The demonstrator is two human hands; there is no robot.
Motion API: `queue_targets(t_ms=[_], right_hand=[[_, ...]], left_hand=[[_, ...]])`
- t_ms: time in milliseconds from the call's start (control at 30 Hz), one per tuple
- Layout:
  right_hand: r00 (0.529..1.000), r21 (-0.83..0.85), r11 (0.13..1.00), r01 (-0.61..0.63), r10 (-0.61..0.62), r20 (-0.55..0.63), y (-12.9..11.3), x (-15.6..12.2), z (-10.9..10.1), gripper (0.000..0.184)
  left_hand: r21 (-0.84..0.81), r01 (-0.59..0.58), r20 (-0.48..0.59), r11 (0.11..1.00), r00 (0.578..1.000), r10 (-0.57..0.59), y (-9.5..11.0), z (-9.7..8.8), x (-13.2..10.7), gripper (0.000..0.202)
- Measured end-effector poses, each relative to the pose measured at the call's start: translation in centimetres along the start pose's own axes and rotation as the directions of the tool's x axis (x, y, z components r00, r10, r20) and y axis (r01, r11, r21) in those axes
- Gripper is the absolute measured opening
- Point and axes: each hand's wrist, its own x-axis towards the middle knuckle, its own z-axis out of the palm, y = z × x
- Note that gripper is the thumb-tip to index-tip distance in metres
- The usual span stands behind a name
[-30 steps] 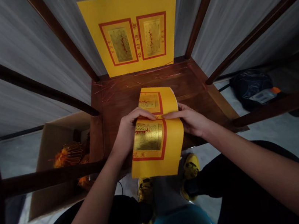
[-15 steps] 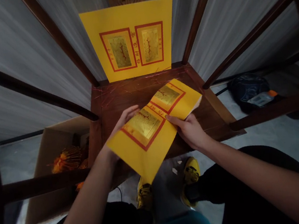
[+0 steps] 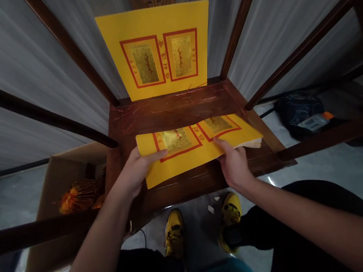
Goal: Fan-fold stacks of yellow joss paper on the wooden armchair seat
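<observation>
A yellow sheet of joss paper (image 3: 199, 144) with two red-framed gold panels lies nearly flat over the wooden chair seat (image 3: 178, 109). My left hand (image 3: 135, 171) grips its left edge, thumb on top. My right hand (image 3: 234, 162) pinches the near edge towards the right, thumb on top and fingers under. The sheet's right end looks thick, like a stack of paper edges. A second, larger yellow sheet (image 3: 158, 51) stands upright against the chair's back.
An open cardboard box (image 3: 63, 188) with orange-gold folded paper pieces (image 3: 75, 196) sits on the floor to the left. A dark bag (image 3: 299, 108) with an orange-tipped item lies on the right. Chair armrests (image 3: 323, 136) flank the seat. My yellow shoes (image 3: 172, 229) are below.
The sheet was bent in both hands, then opened out slanted, and now lies level and turned crosswise over the seat. My left hand has shifted to its left edge.
</observation>
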Motion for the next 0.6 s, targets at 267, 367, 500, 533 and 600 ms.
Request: queue_targets(t_ms=[267, 367, 500, 533, 600], right_hand=[[0.936, -0.083, 0.985, -0.154, 0.173, 0.305, -5.6, 7.4, -4.8, 0.035], [0.906, -0.16, 0.987, -0.027, 0.091, 0.413, -6.3, 8.3, -6.4, 0.04], [0.895, -0.3, 0.943, 0.143, 0.006, 0.446, -5.1, 8.1, -6.8, 0.048], [0.893, -0.307, 0.938, 0.159, -0.004, 0.449, -4.7, 7.9, -6.7, 0.052], [0.895, -0.296, 0.938, 0.181, -0.032, 0.444, -4.2, 7.6, -6.3, 0.054]], left_hand=[[0.197, -0.24, -0.197, 0.951, 0.94, 0.278, -0.6, -2.7, 0.0, 0.046], [0.286, -0.4, -0.298, 0.871, 0.826, 0.478, -0.9, -3.2, 0.2, 0.04], [0.316, -0.456, -0.244, 0.832, 0.808, 0.536, -1.2, -3.2, -0.2, 0.029], [0.319, -0.445, -0.213, 0.837, 0.827, 0.521, -1.4, -3.0, -0.4, 0.03], [0.313, -0.438, -0.175, 0.843, 0.846, 0.504, -1.5, -2.4, -0.8, 0.033]])
